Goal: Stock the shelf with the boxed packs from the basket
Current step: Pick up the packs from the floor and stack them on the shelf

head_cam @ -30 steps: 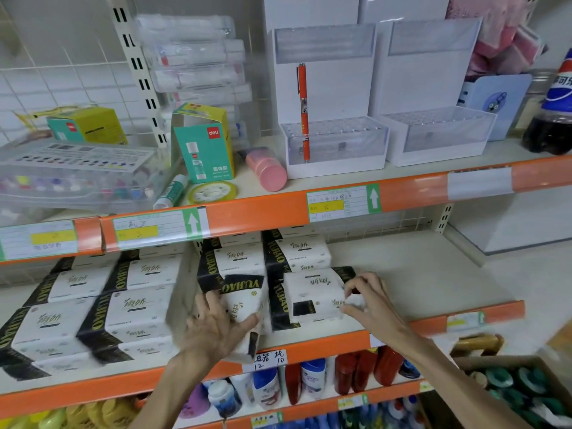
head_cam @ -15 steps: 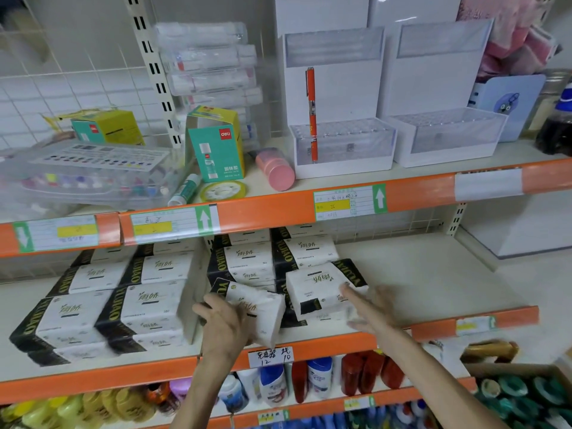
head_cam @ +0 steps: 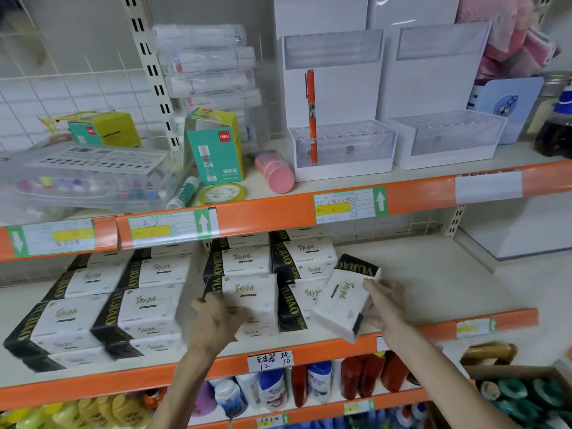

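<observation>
White tissue packs with black ends fill the left and middle of the cream shelf (head_cam: 433,283) with an orange front lip. My right hand (head_cam: 383,305) grips one tilted pack (head_cam: 340,301) at the right end of the rows, lifted off the shelf near the front edge. My left hand (head_cam: 216,320) rests against the front pack of the middle column (head_cam: 247,292), fingers spread on its face. Stacked packs (head_cam: 145,308) stand further left. No basket is in view.
The shelf above carries green glue boxes (head_cam: 216,150), a pink tube (head_cam: 274,171), clear pen displays (head_cam: 340,144) and a plastic case (head_cam: 83,178). Bottles (head_cam: 272,388) line the shelf below. A cardboard box of green rolls (head_cam: 526,391) sits lower right.
My right hand has taken hold of the rightmost pack and tilted it up off the row. My left hand has pushed its pack upright into the middle column.
</observation>
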